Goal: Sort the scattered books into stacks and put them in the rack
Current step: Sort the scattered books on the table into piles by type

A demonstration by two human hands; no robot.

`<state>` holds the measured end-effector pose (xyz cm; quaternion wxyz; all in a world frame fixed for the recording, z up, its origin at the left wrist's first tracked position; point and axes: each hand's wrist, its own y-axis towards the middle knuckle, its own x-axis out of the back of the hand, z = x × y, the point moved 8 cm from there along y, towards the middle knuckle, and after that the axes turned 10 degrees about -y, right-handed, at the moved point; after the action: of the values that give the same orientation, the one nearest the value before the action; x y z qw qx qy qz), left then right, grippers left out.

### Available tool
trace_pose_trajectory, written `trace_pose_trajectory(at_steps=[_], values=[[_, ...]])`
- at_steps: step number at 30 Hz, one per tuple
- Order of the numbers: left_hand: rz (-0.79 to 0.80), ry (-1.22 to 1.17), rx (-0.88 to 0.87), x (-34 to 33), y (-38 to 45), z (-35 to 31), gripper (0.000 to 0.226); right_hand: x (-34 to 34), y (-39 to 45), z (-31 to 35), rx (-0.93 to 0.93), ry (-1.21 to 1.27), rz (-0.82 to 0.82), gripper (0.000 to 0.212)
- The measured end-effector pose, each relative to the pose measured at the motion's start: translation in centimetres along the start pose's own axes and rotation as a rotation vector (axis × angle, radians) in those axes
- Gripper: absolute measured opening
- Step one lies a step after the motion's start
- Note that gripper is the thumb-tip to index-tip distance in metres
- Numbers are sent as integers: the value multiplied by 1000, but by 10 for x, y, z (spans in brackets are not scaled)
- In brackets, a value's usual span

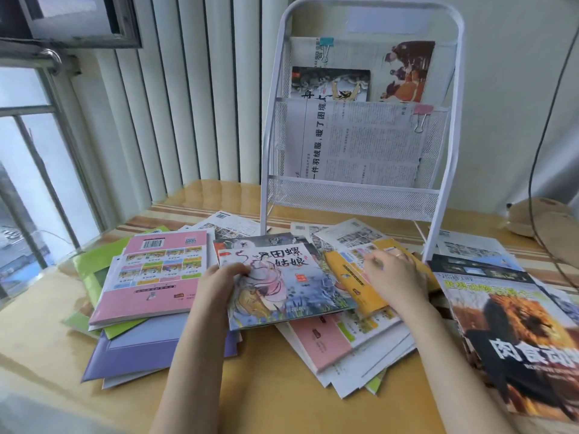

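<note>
1. Our left hand (224,278) pinches the illustrated thin picture book (282,286); its grip could slip.
2. Our right hand (396,272), fingers relaxed, rests on the yellow glossy booklet (354,277); the table's (282,386) pile could slide.
3. The white wire rack (360,195) stands behind.

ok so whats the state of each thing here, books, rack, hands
left hand: grips the picture book's left edge
picture book: face up atop the pile
right hand: fingers resting on the yellow book
yellow book: lying tilted in the pile
pink book: back cover up
lion book: face up, right side
rack: upright, upper pockets holding clipped newspapers
</note>
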<state>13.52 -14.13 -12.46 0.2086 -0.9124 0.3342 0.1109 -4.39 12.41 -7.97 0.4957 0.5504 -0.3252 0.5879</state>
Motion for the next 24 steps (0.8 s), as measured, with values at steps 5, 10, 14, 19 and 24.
trace_pose_trajectory(at_steps=[5,10,14,19,24], values=[[-1,-17,69,2,3,7,38,-17,3,47,209,-93,79,51],[4,-7,79,0,-1,6,26,-23,6,49,247,-121,148,50],[-44,-28,87,1,-5,-1,18,-13,4,57,314,53,18,25],[-17,-80,73,-5,-15,-9,22,-5,-2,52,391,261,59,37],[-140,-104,29,11,-8,-7,12,-10,6,53,294,134,51,45]])
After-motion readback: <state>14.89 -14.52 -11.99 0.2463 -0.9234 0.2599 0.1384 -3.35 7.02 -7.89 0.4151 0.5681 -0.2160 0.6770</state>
